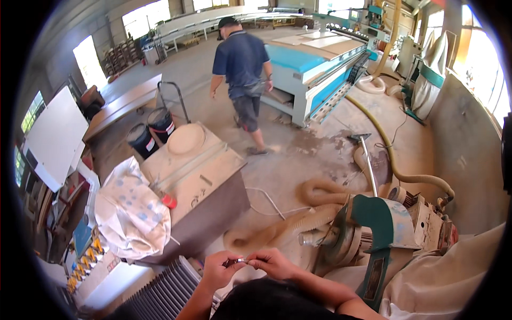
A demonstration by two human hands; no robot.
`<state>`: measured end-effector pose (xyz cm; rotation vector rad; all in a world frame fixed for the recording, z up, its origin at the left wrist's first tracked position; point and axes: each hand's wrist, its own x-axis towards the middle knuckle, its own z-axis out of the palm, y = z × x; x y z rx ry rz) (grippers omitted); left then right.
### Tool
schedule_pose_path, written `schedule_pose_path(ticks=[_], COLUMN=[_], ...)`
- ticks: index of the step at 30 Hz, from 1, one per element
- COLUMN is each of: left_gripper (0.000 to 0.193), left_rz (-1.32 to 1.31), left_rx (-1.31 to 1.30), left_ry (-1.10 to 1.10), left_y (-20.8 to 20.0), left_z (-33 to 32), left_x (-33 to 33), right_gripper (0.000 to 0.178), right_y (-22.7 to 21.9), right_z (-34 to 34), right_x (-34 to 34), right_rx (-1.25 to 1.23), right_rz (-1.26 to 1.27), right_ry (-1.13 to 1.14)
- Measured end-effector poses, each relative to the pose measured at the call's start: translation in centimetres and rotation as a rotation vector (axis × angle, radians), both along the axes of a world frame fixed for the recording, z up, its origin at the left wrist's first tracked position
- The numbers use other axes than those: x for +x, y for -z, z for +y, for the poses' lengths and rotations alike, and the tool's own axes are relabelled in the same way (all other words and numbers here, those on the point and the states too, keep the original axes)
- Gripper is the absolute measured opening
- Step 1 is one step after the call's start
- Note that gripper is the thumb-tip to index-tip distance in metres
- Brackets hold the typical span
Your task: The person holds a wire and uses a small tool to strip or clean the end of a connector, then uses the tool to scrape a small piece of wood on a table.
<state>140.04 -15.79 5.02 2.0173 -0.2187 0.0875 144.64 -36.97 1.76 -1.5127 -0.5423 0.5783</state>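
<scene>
A small, shiny metal piece [241, 260] with a dark end lies between my fingertips, too small in the picture to name. My left hand [218, 269] is closed in a pinch on its left end. From the right, the fingers of my right hand [273, 263] come together at its other end. Both hands are close together in front of my body. Below and left of them runs a black ribbed bellows cover [162, 290]. Beyond my fingers, a dusty beige hose [285, 226] lies on the floor.
A dusty cabinet [205, 176] stands ahead left, a crumpled cloth sack [130, 208] beside it. To the right sits a green dust collector blower [376, 218] with a cloth bag [453, 277]. A person [241, 69] in dark clothes walks near a blue-and-white flatbed machine [306, 69].
</scene>
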Motion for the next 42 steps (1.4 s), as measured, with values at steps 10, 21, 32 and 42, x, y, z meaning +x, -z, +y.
schedule_pose_path(ticks=[10,21,32,42], left_gripper=[0.022,0.016,0.024,0.022], left_rz=[0.103,0.099,0.005,0.15], left_rx=[-0.28,-0.559,-0.04,-0.002], left_ry=[-0.09,-0.243,0.011,0.128], left_y=[-2.0,0.4,-2.0,-1.7], left_z=[-1.8,-0.5,0.1,1.7], left_x=[4.9,3.1,3.2,1.7], right_gripper=[0.01,0.016,0.017,0.019], right_y=[-6.3,-4.8,-5.9,-5.7], right_z=[-0.1,0.8,0.0,-0.2], right_x=[3.4,1.6,2.4,0.8], right_rx=[-0.127,-0.085,-0.213,-0.281], right_rz=[-0.75,-0.294,-0.343,-0.464], right_ry=[0.341,0.31,0.151,0.12])
